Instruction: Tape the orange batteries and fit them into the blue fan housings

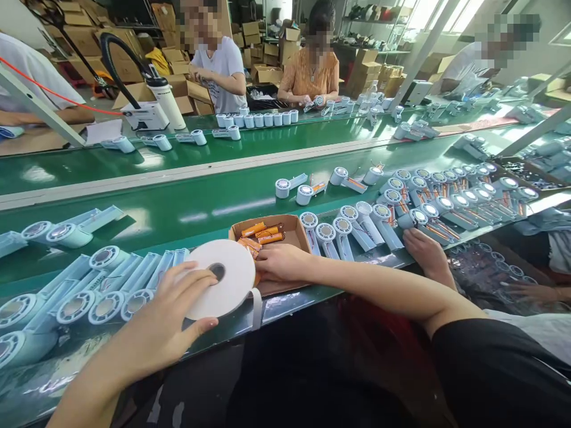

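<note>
My left hand (173, 312) holds a large roll of white tape (234, 270) upright at the bench edge. Its fingers lie across the roll's face near the core and the thumb is at the lower rim. A loose tape end hangs from the roll's right side. My right hand (283, 261) reaches into an open cardboard box (292, 226), fingers bent down beside the orange wrapped battery cells (270, 233). Its fingertips are partly hidden, so what they grip cannot be made out. Pale blue fan housings with handles (104, 306) lie left of my left hand.
More fan housings (343, 229) stand in rows to the right, many with orange cells inside. Another person's hand (426, 249) touches them. The green conveyor (200, 196) runs behind, with housings on it. Several people work across it, near a white machine with a black hose (145, 116).
</note>
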{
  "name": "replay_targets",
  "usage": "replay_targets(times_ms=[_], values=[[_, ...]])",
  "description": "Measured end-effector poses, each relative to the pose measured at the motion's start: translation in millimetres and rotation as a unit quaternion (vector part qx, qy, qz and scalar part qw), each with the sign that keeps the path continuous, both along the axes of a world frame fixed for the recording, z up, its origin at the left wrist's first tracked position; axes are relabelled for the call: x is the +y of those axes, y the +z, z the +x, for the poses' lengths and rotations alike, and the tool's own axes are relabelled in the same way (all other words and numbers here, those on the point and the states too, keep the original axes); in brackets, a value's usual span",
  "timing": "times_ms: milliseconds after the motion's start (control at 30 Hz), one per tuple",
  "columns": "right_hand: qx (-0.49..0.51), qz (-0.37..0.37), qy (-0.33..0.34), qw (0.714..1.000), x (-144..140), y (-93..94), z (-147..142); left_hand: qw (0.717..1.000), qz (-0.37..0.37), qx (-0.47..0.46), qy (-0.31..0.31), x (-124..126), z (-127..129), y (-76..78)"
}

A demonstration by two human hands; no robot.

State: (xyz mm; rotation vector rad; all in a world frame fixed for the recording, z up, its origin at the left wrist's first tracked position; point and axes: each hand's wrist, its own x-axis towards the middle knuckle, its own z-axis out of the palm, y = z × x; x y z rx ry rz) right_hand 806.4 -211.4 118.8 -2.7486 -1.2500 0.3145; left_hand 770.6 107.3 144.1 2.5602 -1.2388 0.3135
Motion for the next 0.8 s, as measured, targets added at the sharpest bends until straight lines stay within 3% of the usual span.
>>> replay_targets(times_ms=[67,133,267,333,400,467,533,600,700,800], values=[[0.001,-0.023,-0.001,1.000,-5.1,9.8,-3.7,0.998,-0.045,-0.016,0.040,11.1,-7.9,-1.8],[0.042,-0.068,-0.047,0.996,-10.1,18.3,-7.4,0.993,-0.086,-0.010,0.074,17.9,-16.0,-3.0],[0.096,-0.100,-0.112,0.984,-13.8,20.0,-7.9,0.991,-0.108,-0.010,0.075,13.9,-29.6,-9.3],[0.103,-0.027,-0.119,0.987,-16.1,17.0,-6.4,0.993,-0.089,-0.036,0.066,8.2,-34.0,-13.0],[0.127,0.122,-0.155,0.972,-21.3,17.5,-7.5,0.994,-0.063,-0.073,0.046,4.2,-37.1,-15.1],[0.172,0.302,-0.185,0.919,-27.3,23.6,-13.7,0.993,-0.041,-0.106,0.017,2.3,-39.3,-14.7],[0.207,0.424,-0.181,0.863,-30.3,34.1,-24.6,0.992,-0.025,-0.127,-0.005,0.5,-40.6,-11.9],[0.210,0.458,-0.160,0.849,-28.6,44.9,-36.8,0.989,-0.019,-0.145,-0.011,-2.6,-40.2,-7.3],[0.219,0.439,-0.156,0.857,-24.4,53.1,-47.4,0.984,-0.005,-0.178,-0.020,-9.1,-36.3,2.6],[0.302,0.466,-0.170,0.814,-25.9,47.2,-45.7,0.977,0.004,-0.209,-0.045,-15.9,-30.2,12.9]])
